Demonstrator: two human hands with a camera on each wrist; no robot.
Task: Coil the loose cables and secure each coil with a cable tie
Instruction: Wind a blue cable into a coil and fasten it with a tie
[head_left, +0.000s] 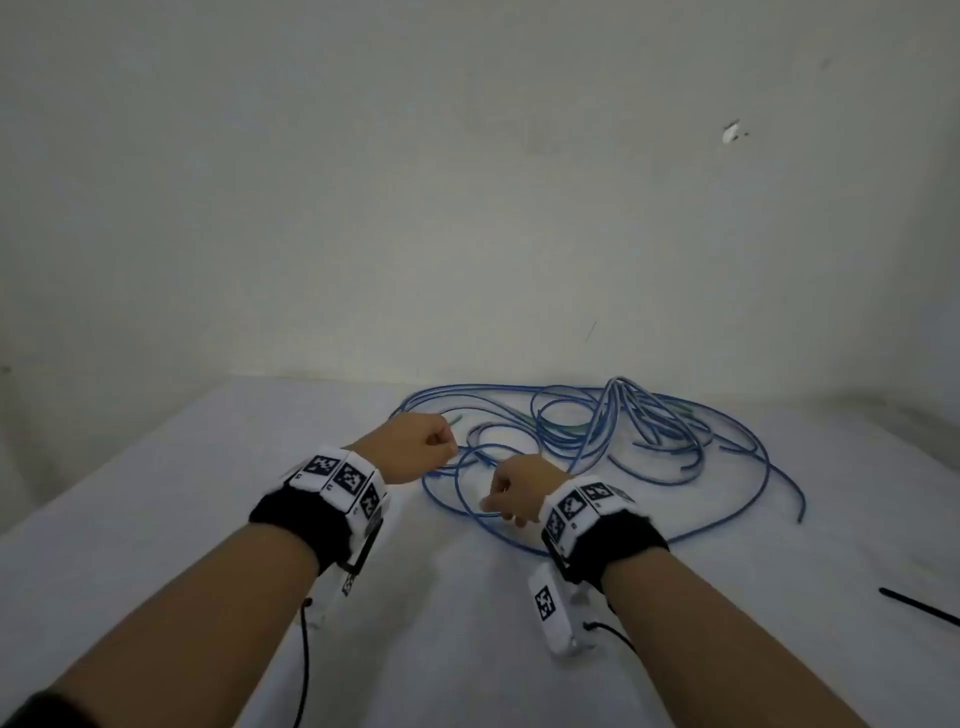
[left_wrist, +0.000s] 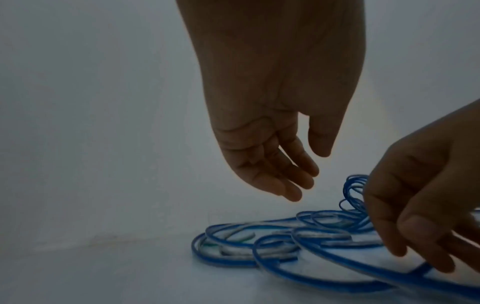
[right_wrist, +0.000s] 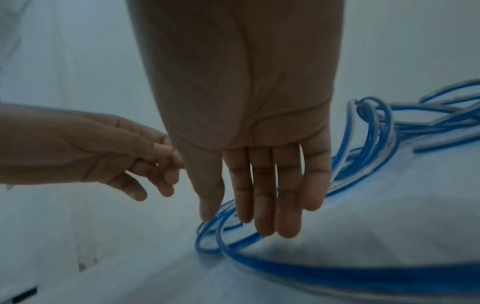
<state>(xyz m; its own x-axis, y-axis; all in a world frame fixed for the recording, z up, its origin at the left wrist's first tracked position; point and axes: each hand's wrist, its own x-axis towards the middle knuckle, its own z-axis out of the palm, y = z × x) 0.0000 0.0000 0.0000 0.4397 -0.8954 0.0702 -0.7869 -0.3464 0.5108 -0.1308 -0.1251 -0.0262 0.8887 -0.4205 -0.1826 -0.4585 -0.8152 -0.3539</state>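
Note:
A tangle of loose blue cables (head_left: 649, 436) lies spread on the white table (head_left: 182, 493), toward the back. My left hand (head_left: 448, 448) hovers over the tangle's left edge. Its fingers (left_wrist: 291, 185) hang loosely curled and hold nothing. My right hand (head_left: 498, 513) is at the near loops. Its straight fingers (right_wrist: 262, 205) point down and their tips touch a blue cable loop (right_wrist: 228, 246), with the thumb on the loop's other side. In the left wrist view the cable (left_wrist: 337, 265) runs under the right hand (left_wrist: 426, 257). A black cable tie (head_left: 919, 605) lies at the right edge.
A plain pale wall (head_left: 467, 208) rises directly behind the table. One cable end (head_left: 800, 514) trails out to the right of the tangle. Bare white tabletop lies in front of and to the left of my hands.

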